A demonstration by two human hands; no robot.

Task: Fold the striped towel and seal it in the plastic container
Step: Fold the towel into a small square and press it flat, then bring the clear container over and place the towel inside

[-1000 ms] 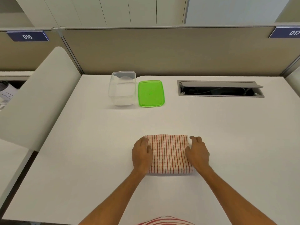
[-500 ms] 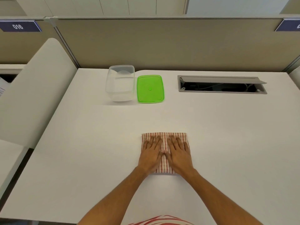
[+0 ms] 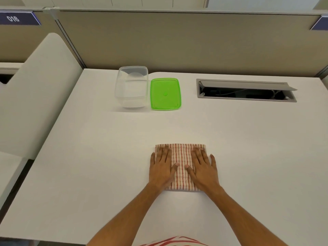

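The red-and-white striped towel (image 3: pixel 181 157) lies folded into a small rectangle near the front middle of the white desk (image 3: pixel 88 157). My left hand (image 3: pixel 162 168) lies flat on its left part, fingers straight. My right hand (image 3: pixel 204 167) lies flat on its right part, fingers straight. A strip of towel shows between the two hands. The clear plastic container (image 3: pixel 132 87) stands open at the back of the desk. Its green lid (image 3: pixel 165 94) lies flat just to its right.
A grey cable hatch (image 3: pixel 246 90) is open in the desk at the back right. A beige partition (image 3: pixel 177 41) runs behind the desk. A white curved side panel (image 3: pixel 35 89) stands along the left edge.
My hands went from the towel's sides onto its top, pressed side by side in the middle, and have now slid apart toward its left and right edges.
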